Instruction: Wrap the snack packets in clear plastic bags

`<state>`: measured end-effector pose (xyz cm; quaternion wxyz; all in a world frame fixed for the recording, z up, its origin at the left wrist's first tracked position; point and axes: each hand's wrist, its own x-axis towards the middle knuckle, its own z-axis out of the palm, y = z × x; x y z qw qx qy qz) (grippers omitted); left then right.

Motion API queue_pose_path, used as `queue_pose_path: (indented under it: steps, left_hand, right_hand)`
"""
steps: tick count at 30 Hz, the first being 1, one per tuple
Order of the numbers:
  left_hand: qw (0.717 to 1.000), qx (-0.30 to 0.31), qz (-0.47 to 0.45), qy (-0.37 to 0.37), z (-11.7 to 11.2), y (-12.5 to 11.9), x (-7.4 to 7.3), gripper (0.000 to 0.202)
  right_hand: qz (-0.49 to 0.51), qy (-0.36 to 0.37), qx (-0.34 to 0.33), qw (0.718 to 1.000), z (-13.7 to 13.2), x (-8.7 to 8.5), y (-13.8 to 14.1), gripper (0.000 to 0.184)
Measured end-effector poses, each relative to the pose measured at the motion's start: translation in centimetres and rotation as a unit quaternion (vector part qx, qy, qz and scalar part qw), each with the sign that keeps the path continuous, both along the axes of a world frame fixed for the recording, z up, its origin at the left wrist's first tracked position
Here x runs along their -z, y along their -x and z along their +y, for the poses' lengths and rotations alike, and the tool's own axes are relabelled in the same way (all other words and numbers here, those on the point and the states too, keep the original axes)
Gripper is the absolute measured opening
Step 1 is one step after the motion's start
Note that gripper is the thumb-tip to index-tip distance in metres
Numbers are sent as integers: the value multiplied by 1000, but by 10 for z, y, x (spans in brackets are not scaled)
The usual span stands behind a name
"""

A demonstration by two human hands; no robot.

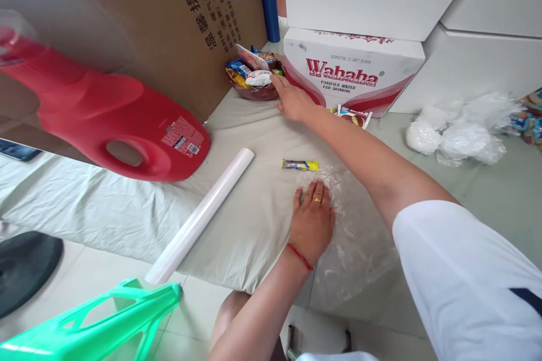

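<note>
My left hand lies flat on a sheet of clear plastic film, its fingers stretched forward. Just beyond its fingertips a small snack bar in a yellow and dark wrapper rests on the pale cloth. My right hand reaches to the bowl of packaged snacks, at its right rim. Its fingers are extended beside a white packet on top of the pile; whether they touch it I cannot tell. Partly behind my right forearm lies a white and brown snack packet.
A white roll lies diagonally left of my left hand. Farther left is a big red jug against a cardboard box. A Wahaha carton stands behind, bagged white items lie right, and a green stool is at lower left.
</note>
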<state>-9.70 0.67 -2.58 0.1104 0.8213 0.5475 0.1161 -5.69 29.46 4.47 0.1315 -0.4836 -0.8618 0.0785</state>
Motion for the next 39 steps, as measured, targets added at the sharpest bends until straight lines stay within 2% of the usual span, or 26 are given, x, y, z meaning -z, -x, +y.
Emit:
queue_pose_path:
  steps: [2,5,8,13,18,21,23,26,30,33,35,37,39]
  left_hand:
    - [1000,7,-7,-7,3,-1,1,49]
    - [1000,14,-19,-17,8,-2,3,47]
    - [999,13,-29,-25,10,-2,5,47]
    - [999,19,-25,-20,10,-1,5,48]
    - [1000,25,-13,2,6,1,1,48]
    - [1000,26,-14,-1,4,2,0,47]
    - [999,28,-15,-6,4,2,0,47]
    - [1000,30,-8,-4,5,2,0,47]
    - [1000,31,1,5,9,0,-2,48]
    - [999,30,3,10,12,-1,-2,49]
    - [1000,30,3,9,13,-2,-2,50]
    - [1000,30,2,8,14,-2,-2,50]
    - [999,30,2,13,14,-3,-2,50]
  right_hand:
    - [-21,8,23,999,27,6,16,72]
    - [-24,-11,55,998,37,14,30,47]
    - [-19,-43,38,998,20,18,38,35]
    - [-35,-74,-10,997,-39,17,36,29]
    - [-59,-82,-22,995,-114,17,6,26]
    - [-71,-53,-24,996,-146,13,-22,27]
    - [-77,-26,-27,996,-152,11,-42,27]
    - [-62,2,-49,997,-140,12,-68,33]
    - [34,16,-164,986,-118,24,-81,27]
    - [144,-4,-183,973,-128,27,-80,35]
    - [243,-2,-157,957,-146,22,-83,34]
    - [360,16,-92,928,-162,15,-92,28]
    - [477,47,-4,877,-170,10,-109,27]
